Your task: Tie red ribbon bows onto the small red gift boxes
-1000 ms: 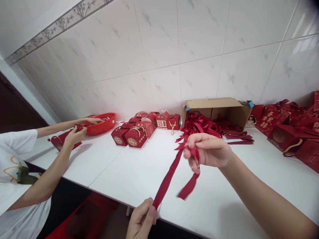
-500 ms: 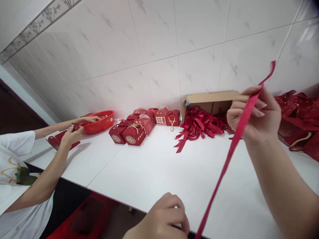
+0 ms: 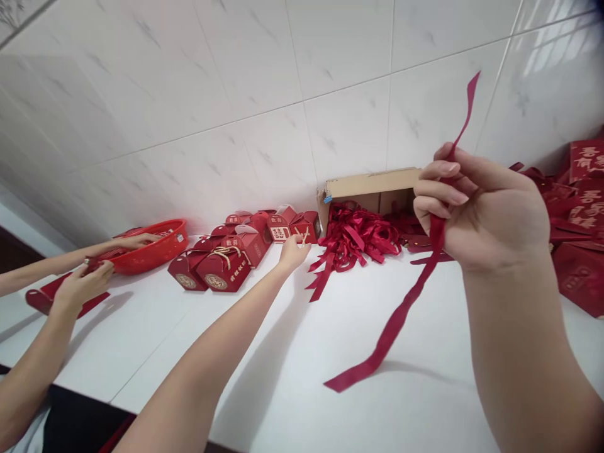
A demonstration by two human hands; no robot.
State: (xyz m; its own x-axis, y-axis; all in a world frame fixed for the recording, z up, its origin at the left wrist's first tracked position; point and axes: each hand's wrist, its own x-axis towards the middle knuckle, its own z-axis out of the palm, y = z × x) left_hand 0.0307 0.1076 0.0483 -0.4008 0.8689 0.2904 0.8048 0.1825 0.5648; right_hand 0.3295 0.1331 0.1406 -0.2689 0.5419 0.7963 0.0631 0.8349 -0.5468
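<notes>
My right hand [image 3: 443,189] is raised at the right, its fingers closed on a dark red ribbon [image 3: 399,318]. One end of the ribbon stands up above the fingers and the other hangs down over the white table. My left hand [image 3: 293,253] reaches to the small red box [image 3: 306,225] at the wall, its fingers pinched on the box's beige cord. More red boxes [image 3: 226,267] stand left of that hand. A heap of red ribbons [image 3: 361,233] spills from an open cardboard box [image 3: 372,184] between my hands.
Along the far left, another person's hands [image 3: 85,286] work at a red basin [image 3: 155,251] and a flat red box [image 3: 51,292]. Red boxes [image 3: 582,274] are piled at the right. A tiled wall [image 3: 264,151] runs behind the white table [image 3: 302,371].
My left hand has moved from the front edge up to the small box and grips its cord. The ribbon's lower end now hangs free. The view has shifted to the right.
</notes>
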